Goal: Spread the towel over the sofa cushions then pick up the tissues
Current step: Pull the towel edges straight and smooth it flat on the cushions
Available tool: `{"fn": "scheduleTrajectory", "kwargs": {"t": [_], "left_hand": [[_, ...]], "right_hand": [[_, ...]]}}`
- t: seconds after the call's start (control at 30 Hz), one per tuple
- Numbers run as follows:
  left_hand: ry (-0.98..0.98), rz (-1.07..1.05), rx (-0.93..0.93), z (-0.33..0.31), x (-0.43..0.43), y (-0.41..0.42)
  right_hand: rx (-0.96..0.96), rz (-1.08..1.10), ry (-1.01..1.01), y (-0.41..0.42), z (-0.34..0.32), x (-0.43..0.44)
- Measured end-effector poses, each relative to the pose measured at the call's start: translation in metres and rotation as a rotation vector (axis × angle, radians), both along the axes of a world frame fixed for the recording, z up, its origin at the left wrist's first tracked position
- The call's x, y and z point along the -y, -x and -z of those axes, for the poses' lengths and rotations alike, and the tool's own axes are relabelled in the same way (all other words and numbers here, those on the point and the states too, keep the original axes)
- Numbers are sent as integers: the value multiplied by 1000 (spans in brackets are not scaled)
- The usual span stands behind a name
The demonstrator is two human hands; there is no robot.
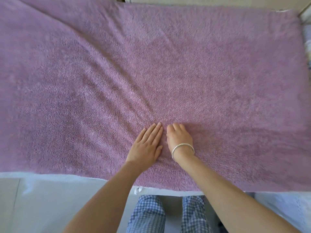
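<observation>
While the purple towel [185, 64] lies rippled over the sofa cushions [50, 176], the left hand [146, 145], flat and straight-fingered, and right hand [179, 138], pressing and gripping nothing, should probably sweep firmly outward across the folds.

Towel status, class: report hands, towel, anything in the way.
Left hand flat on towel, right hand pressing beside it. Towel spread, creases fanning left of hands. Nothing on it; tissues not in view.
</observation>
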State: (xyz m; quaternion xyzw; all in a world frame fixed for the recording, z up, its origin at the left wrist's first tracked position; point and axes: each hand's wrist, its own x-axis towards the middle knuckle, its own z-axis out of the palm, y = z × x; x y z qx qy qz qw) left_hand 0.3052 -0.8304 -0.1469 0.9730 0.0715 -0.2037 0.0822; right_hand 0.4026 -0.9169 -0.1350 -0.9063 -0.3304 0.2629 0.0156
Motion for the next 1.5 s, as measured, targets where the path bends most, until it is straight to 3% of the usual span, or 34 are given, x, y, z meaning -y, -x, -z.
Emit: {"fn": "scheduleTrajectory", "kwargs": {"t": [0.23,0.37,0.73,0.97,1.13,1.5], "left_hand": [[-57,20,30,-18,-28,25],[-69,45,22,-23,-53,62],[-134,-157,-91,-28,-127,93],[-158,-181,-10,-16,-224,89],[-83,-154,20,-11,-299,90],[-18,-166,124,-4,-336,55]], "right_hand": [[32,46,-39,12,-13,-4],[-38,-52,-93,43,-20,-14],[-125,-211,-139,78,-22,-90],[-145,-132,-142,89,-14,-208],[-66,67,-85,87,-8,-286],[40,134,13,85,-3,-320]]}}
